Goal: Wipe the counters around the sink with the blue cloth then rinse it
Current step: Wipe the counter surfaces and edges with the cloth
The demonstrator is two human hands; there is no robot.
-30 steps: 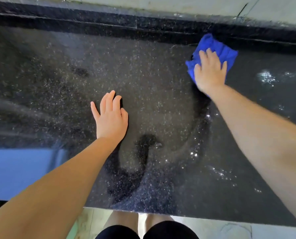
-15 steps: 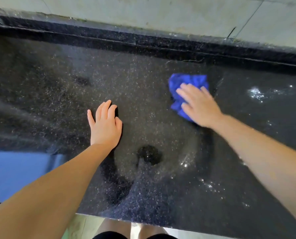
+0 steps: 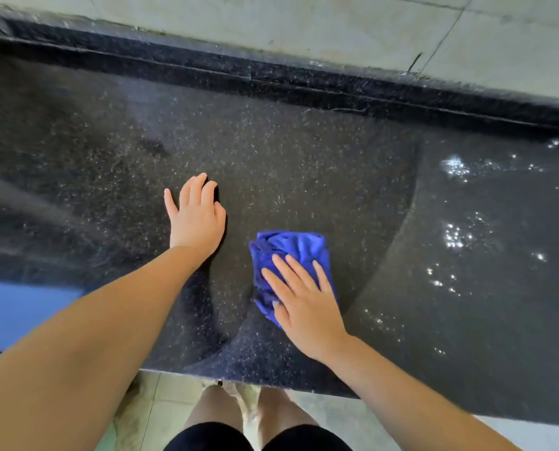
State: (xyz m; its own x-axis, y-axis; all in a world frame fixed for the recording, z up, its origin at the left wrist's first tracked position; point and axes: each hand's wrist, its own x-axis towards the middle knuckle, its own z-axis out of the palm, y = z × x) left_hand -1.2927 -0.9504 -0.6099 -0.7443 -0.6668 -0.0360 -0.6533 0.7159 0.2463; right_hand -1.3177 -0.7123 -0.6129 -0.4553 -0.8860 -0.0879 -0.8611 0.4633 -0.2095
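The blue cloth (image 3: 291, 255) lies bunched on the black speckled counter (image 3: 271, 164), near its front edge. My right hand (image 3: 304, 301) presses flat on the cloth's near half, fingers spread and pointing away from me. My left hand (image 3: 196, 216) rests flat on the bare counter just left of the cloth, fingers together, holding nothing. A curved wet streak arcs across the stone to the right of the cloth. No sink shows in this view.
A raised black backsplash ledge (image 3: 304, 83) runs along the counter's far side under a pale tiled wall (image 3: 304, 24). Water droplets (image 3: 454, 236) glisten on the right part. The counter's front edge (image 3: 271, 382) is close, with my legs and tiled floor below.
My right hand has dragged the blue cloth from the far back right of the counter toward me, down to the front edge. My left hand has stayed planted.
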